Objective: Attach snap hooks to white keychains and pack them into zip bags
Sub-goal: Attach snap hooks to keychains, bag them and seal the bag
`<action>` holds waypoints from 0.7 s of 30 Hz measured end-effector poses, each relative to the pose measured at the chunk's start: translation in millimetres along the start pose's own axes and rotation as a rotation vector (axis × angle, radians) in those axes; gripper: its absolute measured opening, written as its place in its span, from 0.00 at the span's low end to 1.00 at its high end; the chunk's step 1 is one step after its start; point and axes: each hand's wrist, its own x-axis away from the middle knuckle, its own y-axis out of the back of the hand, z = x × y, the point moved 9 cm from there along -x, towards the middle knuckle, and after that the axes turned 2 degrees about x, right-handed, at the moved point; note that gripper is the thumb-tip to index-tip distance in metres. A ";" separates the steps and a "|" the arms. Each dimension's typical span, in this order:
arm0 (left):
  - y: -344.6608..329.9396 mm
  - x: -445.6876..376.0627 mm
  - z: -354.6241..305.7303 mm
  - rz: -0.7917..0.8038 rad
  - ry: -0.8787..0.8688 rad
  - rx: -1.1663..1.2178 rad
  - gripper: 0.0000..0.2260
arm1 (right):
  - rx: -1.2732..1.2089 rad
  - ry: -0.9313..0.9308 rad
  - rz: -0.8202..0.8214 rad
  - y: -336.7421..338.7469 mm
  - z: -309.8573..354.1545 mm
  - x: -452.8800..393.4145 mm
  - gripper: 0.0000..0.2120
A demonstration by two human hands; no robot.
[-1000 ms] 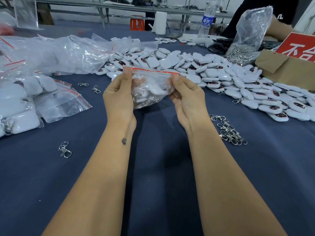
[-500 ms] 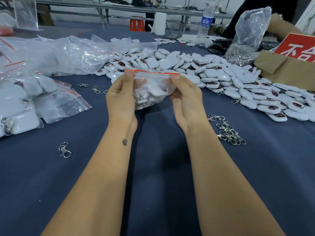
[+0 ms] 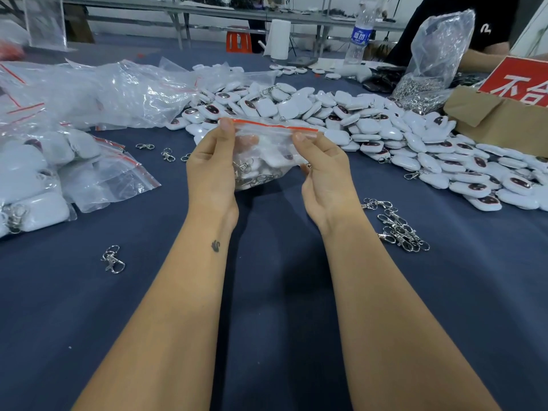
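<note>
Dark blue cloth [image 3: 272,292] covered the table, and I saw my two forearms reaching over it to a small zip bag [image 3: 267,149] held up above the cloth. My left hand [image 3: 212,170] pinched the bag's left end just under the red strip, thumb up at the seal, the other fingers curled behind the plastic. My right hand [image 3: 323,170] pinched the seal toward the right, thumb on the near side. Inside the bag lay white keychains with metal hooks, bunched at the bottom. Beyond it spread a heap of loose keychains [image 3: 385,134], running off to the right. Snap hooks [image 3: 397,226] lay tangled just right of my right wrist, and one hook [image 3: 113,259] lay alone to the left. Filled bags [image 3: 44,173] were stacked at the left edge, with empty bags [image 3: 98,90] behind them. At the far right stood a clear sack [image 3: 430,63] and a box [image 3: 501,123]
</note>
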 end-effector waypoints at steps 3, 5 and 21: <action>-1.0 0.1 0.4 0.006 -0.001 -0.006 0.18 | 0.011 -0.010 0.007 -1.1 -1.6 -0.2 0.10; -0.7 -0.2 0.5 0.007 0.000 -0.003 0.18 | -0.002 -0.015 0.011 -1.4 -2.2 -0.4 0.09; -3.4 -1.3 3.4 0.030 -0.010 0.052 0.08 | -0.053 -0.083 -0.065 6.2 -11.3 -3.9 0.12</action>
